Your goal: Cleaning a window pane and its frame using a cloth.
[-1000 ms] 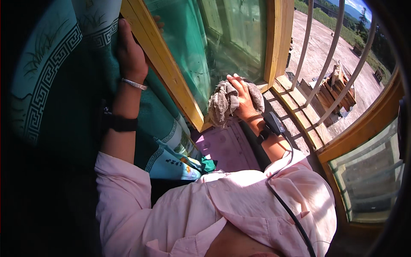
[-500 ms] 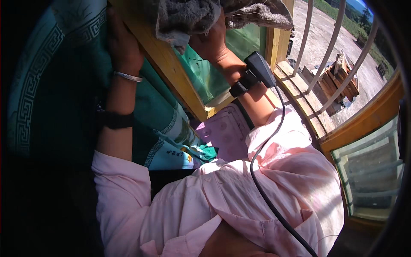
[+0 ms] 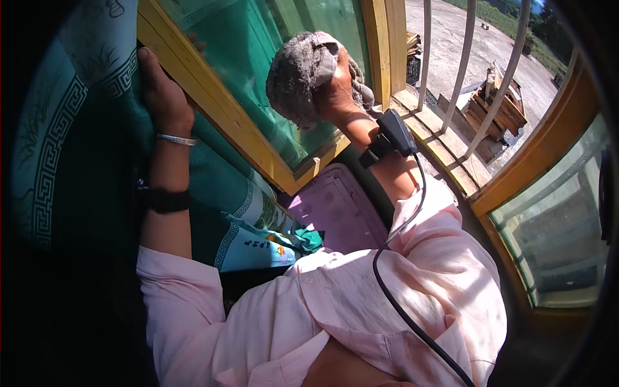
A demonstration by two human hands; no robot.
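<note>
A crumpled grey rag [image 3: 293,77] is bunched in my right hand [image 3: 336,93], whose fingers close round it. It lies over the glass pane [image 3: 248,71], and a loose end hangs by my wrist. My left hand [image 3: 166,103] is at the outer edge of the yellow wooden window frame [image 3: 213,106]. Its thumb side shows, while the fingers go behind the wood, where fingertips seem to appear through the glass. A green curtain [image 3: 213,174] with a patterned pale border hangs against that hand and forearm.
Below the frame is a purple plastic lid or box [image 3: 338,206]. Pale metal bars [image 3: 458,71] stand along the sill [image 3: 445,138] at right, with stacked wood [image 3: 493,106] outside. Another yellow-framed window [image 3: 554,238] is at far right. A black cable [image 3: 393,290] runs from my right wrist.
My right hand and the rag have come down the pane, nearer to me, uncovering the upper glass. My left hand stays by the frame, which sits slightly further left in view.
</note>
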